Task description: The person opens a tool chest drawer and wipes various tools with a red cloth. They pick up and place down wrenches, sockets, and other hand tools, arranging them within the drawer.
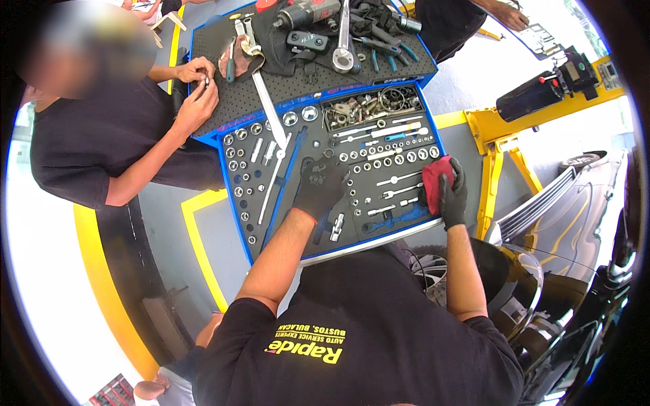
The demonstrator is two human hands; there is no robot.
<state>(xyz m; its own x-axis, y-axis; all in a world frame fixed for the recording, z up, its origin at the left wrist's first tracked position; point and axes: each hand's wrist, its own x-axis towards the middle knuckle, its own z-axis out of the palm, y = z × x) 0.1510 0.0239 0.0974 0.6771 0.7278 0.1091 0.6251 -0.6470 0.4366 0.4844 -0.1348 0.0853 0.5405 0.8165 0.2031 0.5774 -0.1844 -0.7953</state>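
Both my hands wear dark gloves and are over an open drawer (291,249) of sockets and drive tools in dark foam. My left hand (321,184) is above the drawer's middle, its fingers curled together. Dark glove against dark foam hides what they hold, if anything. My right hand (453,193) grips a red cloth (437,181) at the drawer's right side. Rows of chrome sockets (387,162) lie between the hands, with extension bars (398,178) below them. A universal joint (336,227) rests near the front edge, and a long thin bar (274,179) lies left of my left hand.
Behind the drawer, the cart top (284,95) carries an impact wrench (308,12), a large ratchet (342,57) and pliers (386,46). A co-worker (101,142) stands at left, fingering a small part. A yellow lift arm (487,128) and a car (569,203) are at right.
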